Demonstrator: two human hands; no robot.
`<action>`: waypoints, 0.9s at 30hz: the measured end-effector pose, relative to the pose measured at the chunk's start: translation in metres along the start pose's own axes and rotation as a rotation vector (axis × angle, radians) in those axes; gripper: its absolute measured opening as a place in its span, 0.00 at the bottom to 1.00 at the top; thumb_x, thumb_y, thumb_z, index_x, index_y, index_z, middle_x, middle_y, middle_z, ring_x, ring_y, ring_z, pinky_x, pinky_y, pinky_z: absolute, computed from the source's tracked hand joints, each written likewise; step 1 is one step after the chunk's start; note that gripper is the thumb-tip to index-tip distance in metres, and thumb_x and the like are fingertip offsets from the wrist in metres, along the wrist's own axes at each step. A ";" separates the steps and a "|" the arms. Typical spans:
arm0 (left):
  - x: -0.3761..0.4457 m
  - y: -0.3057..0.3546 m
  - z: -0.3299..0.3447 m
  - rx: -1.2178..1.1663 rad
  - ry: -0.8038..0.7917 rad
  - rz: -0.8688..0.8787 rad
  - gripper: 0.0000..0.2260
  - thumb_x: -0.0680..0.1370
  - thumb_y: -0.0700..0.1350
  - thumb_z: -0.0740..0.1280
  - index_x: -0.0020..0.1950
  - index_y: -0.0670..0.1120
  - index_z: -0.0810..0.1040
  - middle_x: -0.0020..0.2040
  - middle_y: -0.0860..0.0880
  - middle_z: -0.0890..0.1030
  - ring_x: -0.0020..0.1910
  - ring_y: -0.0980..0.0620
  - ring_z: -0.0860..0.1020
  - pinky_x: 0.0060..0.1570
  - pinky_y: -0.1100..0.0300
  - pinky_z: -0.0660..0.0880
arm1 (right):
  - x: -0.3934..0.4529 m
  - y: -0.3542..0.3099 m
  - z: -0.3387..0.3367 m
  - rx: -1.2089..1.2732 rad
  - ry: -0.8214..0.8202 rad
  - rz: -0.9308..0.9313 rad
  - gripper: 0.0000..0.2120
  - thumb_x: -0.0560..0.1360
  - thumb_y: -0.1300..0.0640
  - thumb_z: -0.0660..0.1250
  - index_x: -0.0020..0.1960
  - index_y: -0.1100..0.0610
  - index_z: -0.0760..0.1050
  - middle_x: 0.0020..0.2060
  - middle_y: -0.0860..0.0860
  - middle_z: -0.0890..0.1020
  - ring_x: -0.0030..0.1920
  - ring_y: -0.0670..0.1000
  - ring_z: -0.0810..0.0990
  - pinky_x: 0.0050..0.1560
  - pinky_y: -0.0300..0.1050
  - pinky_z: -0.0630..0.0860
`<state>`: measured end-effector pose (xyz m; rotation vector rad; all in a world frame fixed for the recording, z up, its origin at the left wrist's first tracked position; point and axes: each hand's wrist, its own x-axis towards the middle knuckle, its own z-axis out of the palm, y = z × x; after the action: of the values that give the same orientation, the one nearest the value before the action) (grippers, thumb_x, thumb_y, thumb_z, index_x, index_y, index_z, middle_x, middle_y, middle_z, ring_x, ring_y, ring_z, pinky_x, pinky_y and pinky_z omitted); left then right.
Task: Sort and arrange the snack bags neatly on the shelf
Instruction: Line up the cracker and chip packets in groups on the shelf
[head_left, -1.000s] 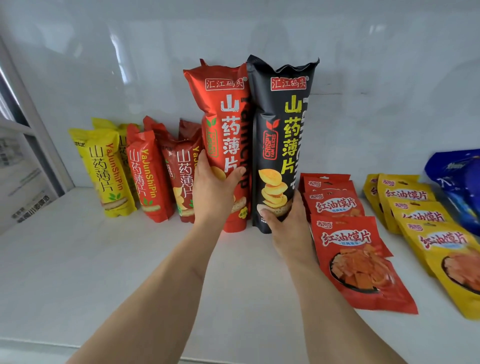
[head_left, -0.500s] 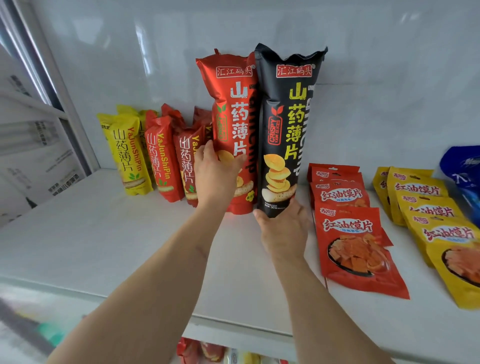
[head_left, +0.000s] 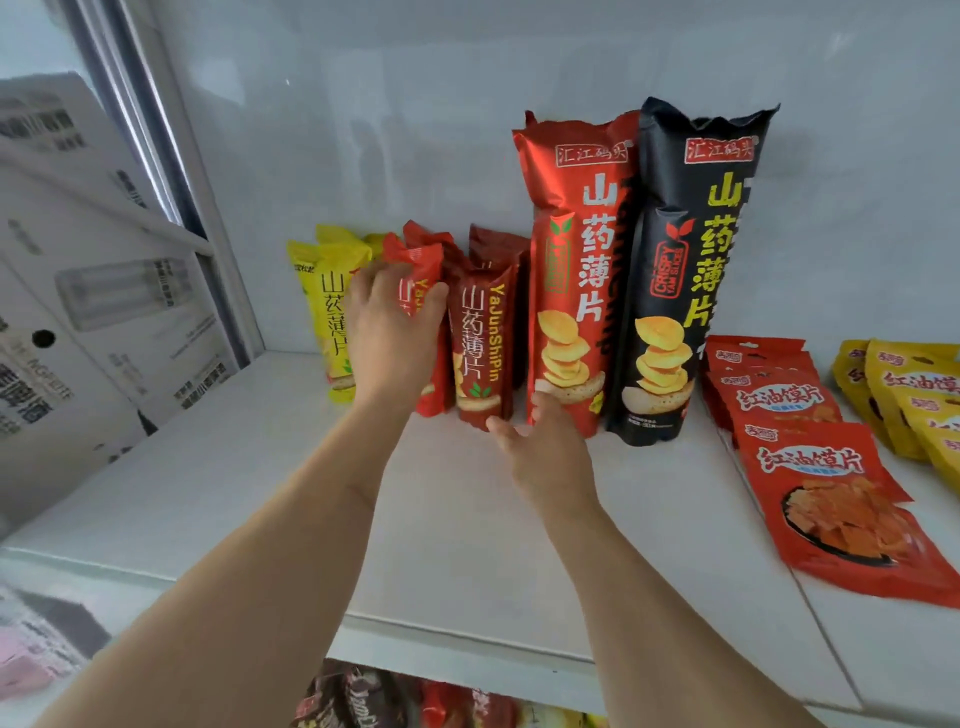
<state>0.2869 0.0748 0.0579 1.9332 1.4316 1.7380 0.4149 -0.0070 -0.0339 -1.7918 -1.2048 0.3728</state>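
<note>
From the head camera: the left hand wraps its fingers around the small red bag at mid-frame, with the yellow bag just left and the dark red bag just right. The right hand hangs open with relaxed fingers, holding nothing, near the foot of the tall red bag, which touches the tall black bag. The shelf lies bare from its front edge to the left. Flat red packs fill the lower right.
</note>
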 end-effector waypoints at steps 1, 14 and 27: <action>0.009 -0.011 -0.003 0.019 -0.032 0.010 0.20 0.77 0.54 0.69 0.67 0.46 0.77 0.70 0.46 0.72 0.70 0.46 0.67 0.70 0.54 0.62 | 0.002 -0.006 0.011 0.008 0.024 0.016 0.30 0.75 0.43 0.69 0.72 0.55 0.66 0.67 0.53 0.75 0.67 0.55 0.74 0.63 0.50 0.72; 0.088 -0.080 -0.005 0.173 -0.307 0.503 0.31 0.77 0.62 0.61 0.73 0.45 0.72 0.73 0.44 0.73 0.75 0.39 0.63 0.75 0.47 0.58 | 0.029 -0.037 0.083 -0.042 0.326 0.168 0.40 0.70 0.46 0.76 0.72 0.58 0.61 0.65 0.56 0.73 0.64 0.59 0.74 0.59 0.54 0.74; 0.099 -0.087 0.000 0.243 -0.260 0.573 0.27 0.75 0.63 0.65 0.68 0.48 0.78 0.65 0.46 0.79 0.73 0.38 0.66 0.73 0.40 0.57 | 0.044 -0.025 0.088 -0.047 0.300 0.147 0.33 0.75 0.50 0.72 0.73 0.56 0.61 0.65 0.54 0.76 0.64 0.58 0.77 0.61 0.55 0.76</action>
<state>0.2272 0.1918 0.0663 2.7909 1.1053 1.4588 0.3631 0.0788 -0.0504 -1.9039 -0.8826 0.1516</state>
